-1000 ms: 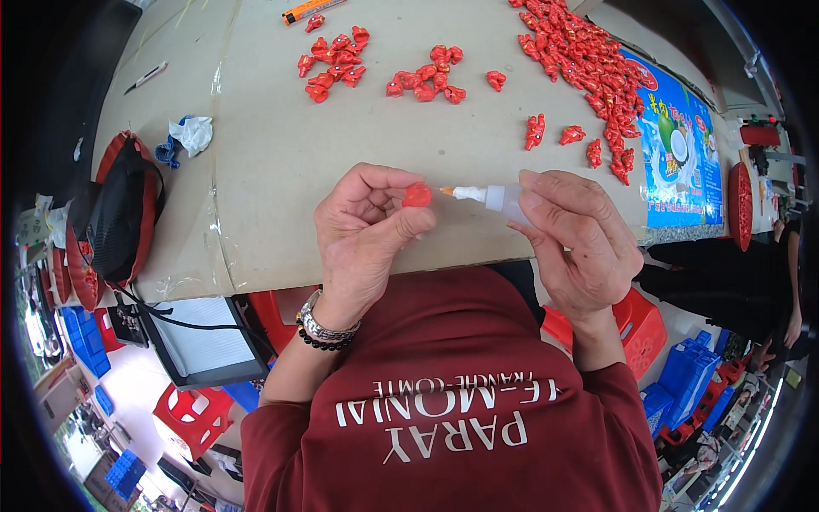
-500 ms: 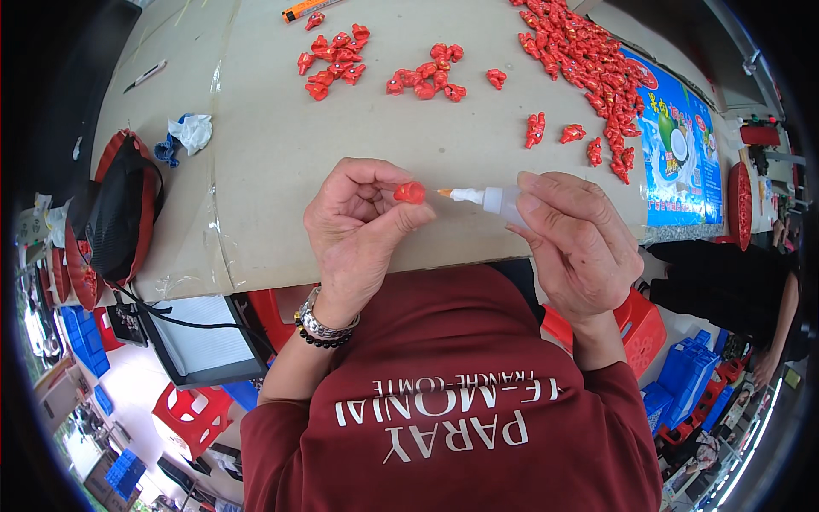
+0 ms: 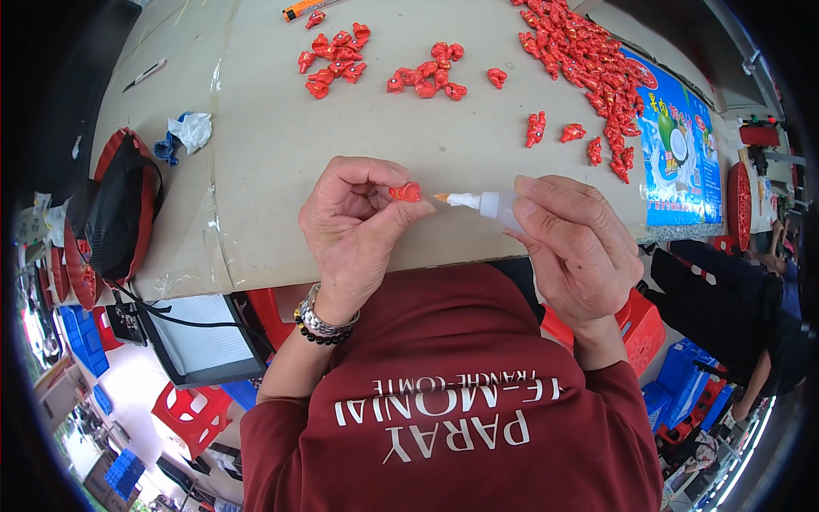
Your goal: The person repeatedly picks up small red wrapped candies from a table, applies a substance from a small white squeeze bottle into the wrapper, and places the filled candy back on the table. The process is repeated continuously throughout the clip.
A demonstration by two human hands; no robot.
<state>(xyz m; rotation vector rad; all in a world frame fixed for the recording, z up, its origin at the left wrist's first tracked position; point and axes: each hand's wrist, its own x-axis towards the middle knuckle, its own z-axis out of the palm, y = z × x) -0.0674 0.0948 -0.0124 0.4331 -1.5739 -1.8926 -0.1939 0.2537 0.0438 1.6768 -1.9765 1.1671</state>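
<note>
Between the thumb and fingers of my left hand (image 3: 354, 218) is a small red figurine (image 3: 406, 192), pinched above the near part of the table. My right hand (image 3: 580, 243) grips a translucent squeeze bottle (image 3: 502, 208) with a white neck and a thin orange-brown tip. That tip points left at the figurine, with a small gap between them. Farther back lie a loose cluster of red figurines (image 3: 426, 72) and another group of figurines (image 3: 334, 58). A few single ones, such as this figurine (image 3: 535, 130), lie toward the right.
A big heap of red figurines (image 3: 576, 51) covers the far right, beside a blue printed sheet (image 3: 678, 141). On the left are a black-and-red bag (image 3: 126, 209), crumpled tissue (image 3: 192, 130) and a pen (image 3: 145, 74). Another person (image 3: 734, 299) is at the right, beyond the table.
My left hand has turned the figurine slightly and shifted it a little left. The bottle tip has moved slightly left and down. The person at the right has shifted position.
</note>
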